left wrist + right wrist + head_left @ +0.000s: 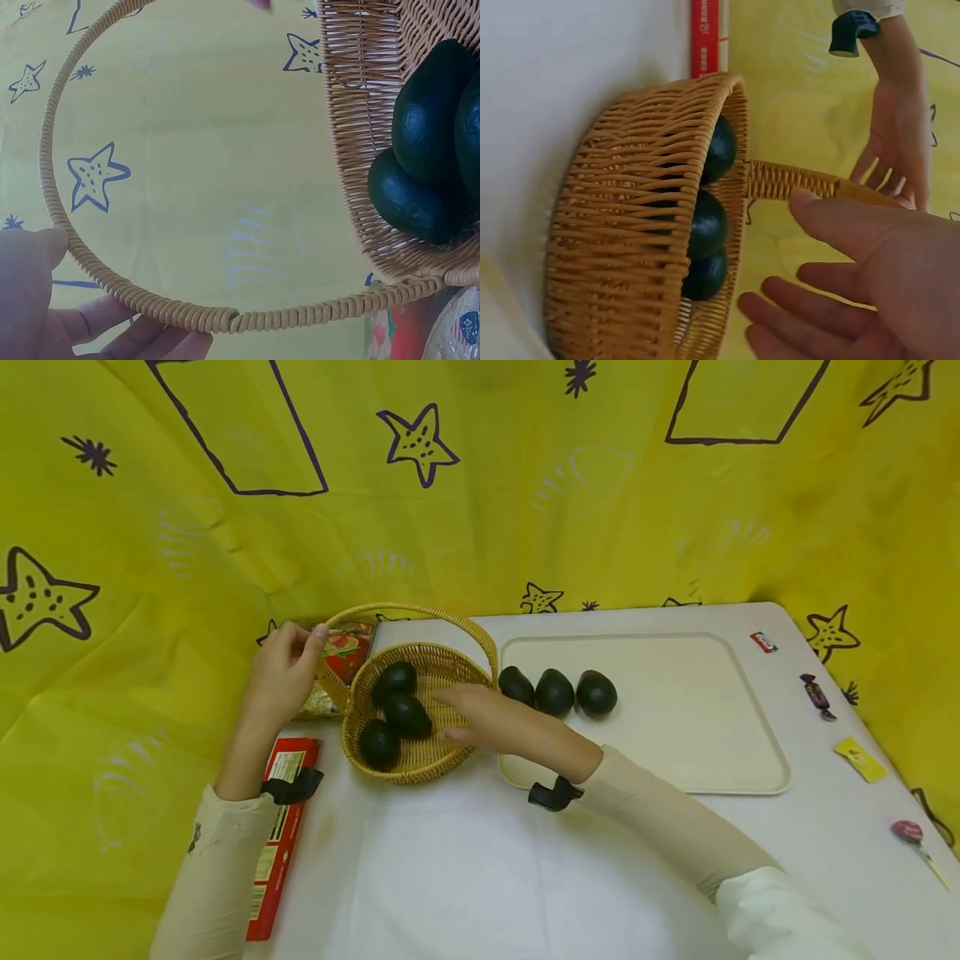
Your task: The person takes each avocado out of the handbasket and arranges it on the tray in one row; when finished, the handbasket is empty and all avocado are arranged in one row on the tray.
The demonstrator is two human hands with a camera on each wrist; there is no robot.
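Note:
A woven basket (414,774) with a tall arched handle (420,607) stands on the table, holding three dark green avocados (405,716) on its left side. My left hand (283,675) grips the handle on its left, with thumb and fingers about the wicker in the left wrist view. Over the basket's right side reaches my right hand (487,717), its fingers extended and nothing between them. In the right wrist view, that hand (862,277) has its fingers spread beside the basket's opening. Three more avocados (555,693) lie in a row on the cream tray (675,718), near its left end.
Left of the basket are shiny food packets (348,647) and a long red box (281,860), partly behind my left forearm. Along the table's right side lie a small red wrapper (763,642), a purple-wrapped candy (817,697), a yellow packet (860,759) and a lollipop (909,832). Yellow cloth hangs behind.

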